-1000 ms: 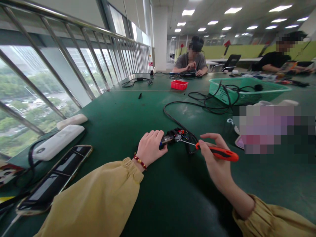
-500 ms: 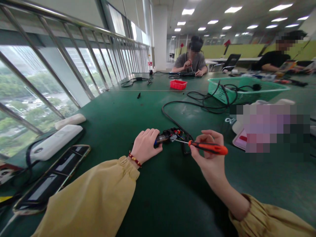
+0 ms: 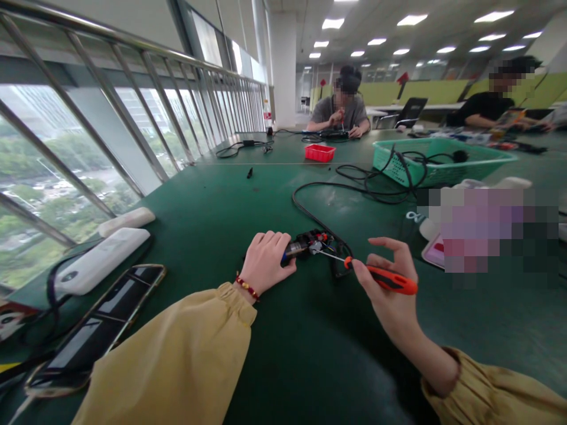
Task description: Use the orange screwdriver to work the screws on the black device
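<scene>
An opened, corded black power tool point(image 3: 303, 245) with bare wiring and red parts lies on the green table. My left hand point(image 3: 268, 260) is closed round its barrel-like end and holds it against the tabletop. In my right hand point(image 3: 390, 280) is an orange and black screwdriver point(image 3: 392, 279), pinched near the front of its handle, with the index finger lifted away. The screwdriver's thin shaft slants to the left, its tip at the grey part among the wires. Whether the tip sits in a screw is too small to tell.
A black cable point(image 3: 305, 188) runs from the tool to a green basket point(image 3: 469, 171). A small red tray point(image 3: 319, 153) stands farther back. At left lie a phone point(image 3: 97, 327) and a white power bank point(image 3: 104, 260). A person point(image 3: 341, 106) works across the table; another sits at right.
My right hand has moved slightly right and down, and the screwdriver's handle has dropped, tilting the shaft more. Its index finger is lifted farther. The left hand keeps its grip.
</scene>
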Demonstrator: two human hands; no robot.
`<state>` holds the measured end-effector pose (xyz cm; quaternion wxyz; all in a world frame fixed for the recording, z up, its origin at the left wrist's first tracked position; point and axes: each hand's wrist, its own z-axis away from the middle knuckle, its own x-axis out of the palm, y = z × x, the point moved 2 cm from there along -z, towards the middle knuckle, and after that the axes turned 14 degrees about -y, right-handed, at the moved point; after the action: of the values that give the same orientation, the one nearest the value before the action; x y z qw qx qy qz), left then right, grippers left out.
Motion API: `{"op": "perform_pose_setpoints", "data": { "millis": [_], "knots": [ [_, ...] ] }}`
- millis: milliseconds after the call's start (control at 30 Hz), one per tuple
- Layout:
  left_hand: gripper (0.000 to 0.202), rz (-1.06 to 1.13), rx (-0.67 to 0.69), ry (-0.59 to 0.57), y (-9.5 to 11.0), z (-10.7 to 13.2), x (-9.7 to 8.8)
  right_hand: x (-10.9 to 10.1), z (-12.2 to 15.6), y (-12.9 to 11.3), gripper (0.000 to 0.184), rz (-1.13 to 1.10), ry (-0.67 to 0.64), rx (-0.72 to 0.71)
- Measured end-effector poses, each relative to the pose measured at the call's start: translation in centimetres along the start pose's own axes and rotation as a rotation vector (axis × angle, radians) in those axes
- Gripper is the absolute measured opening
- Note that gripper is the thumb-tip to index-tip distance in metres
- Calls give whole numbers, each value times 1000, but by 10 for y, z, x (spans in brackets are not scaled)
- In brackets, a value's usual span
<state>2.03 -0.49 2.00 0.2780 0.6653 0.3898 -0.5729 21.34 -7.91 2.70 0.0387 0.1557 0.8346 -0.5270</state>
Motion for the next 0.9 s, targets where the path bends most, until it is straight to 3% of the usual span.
{"op": "perform_pose_setpoints", "data": {
  "millis": [100,267,333,467,667,800,900],
  "knots": [
    [23,3,-2,14,0,0,0,0,1,-2,21,25,-59,20],
    [24,-6,-58,43,0,1,0,1,-1,1,35,-73,3,-82],
    [23,-20,-81,51,0,1,-1,1,-1,3,35,-74,-27,-55],
    [22,-38,-100,48,1,0,-1,2,2,6,17,-26,-108,61],
    [21,-34,-126,28,2,-1,0,0,1,4,31,-28,33,-78],
    [23,-11,-137,23,2,-2,1,-1,1,4,9,22,-123,-14],
    [23,20,-148,22,2,-2,2,-4,3,3,5,91,-124,-36]
  ]
}}
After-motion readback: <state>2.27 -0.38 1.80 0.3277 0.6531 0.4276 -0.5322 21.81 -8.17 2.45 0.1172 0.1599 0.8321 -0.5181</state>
